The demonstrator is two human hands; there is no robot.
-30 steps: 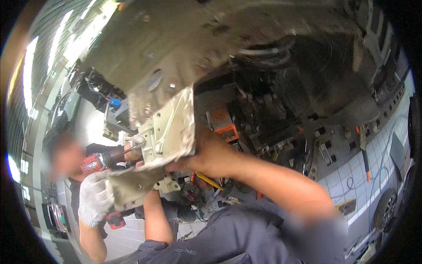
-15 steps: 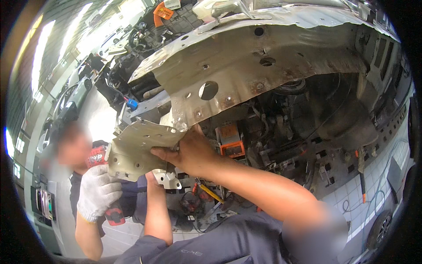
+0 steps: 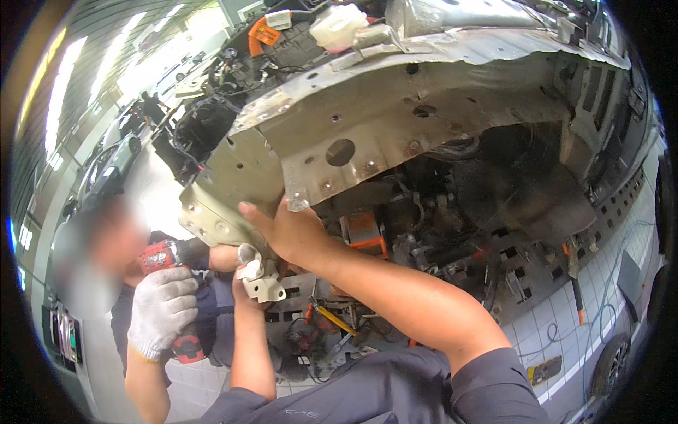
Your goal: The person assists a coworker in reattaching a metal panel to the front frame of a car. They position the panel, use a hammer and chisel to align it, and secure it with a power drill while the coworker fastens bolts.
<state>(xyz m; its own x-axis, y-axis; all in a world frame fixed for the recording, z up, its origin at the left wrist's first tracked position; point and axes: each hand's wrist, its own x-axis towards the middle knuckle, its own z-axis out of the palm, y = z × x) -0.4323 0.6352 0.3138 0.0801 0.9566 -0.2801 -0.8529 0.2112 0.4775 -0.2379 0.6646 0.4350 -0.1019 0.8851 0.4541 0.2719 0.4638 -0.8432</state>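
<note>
The right hand (image 3: 300, 237) pinches the edge of a pale metal panel (image 3: 240, 173), its thumb flat on the face. The left hand (image 3: 248, 293) is mostly hidden by a small bracket (image 3: 265, 288) at the panel's near end, so I cannot tell how its fingers are. The panel sits at the left end of a big curved metal piece (image 3: 385, 134). To the left, another person's gloved hand (image 3: 166, 304) holds a red drill (image 3: 160, 256). A yellow tool (image 3: 335, 320) lies on the near side, and a white tank (image 3: 339, 28) sits on the far side.
</note>
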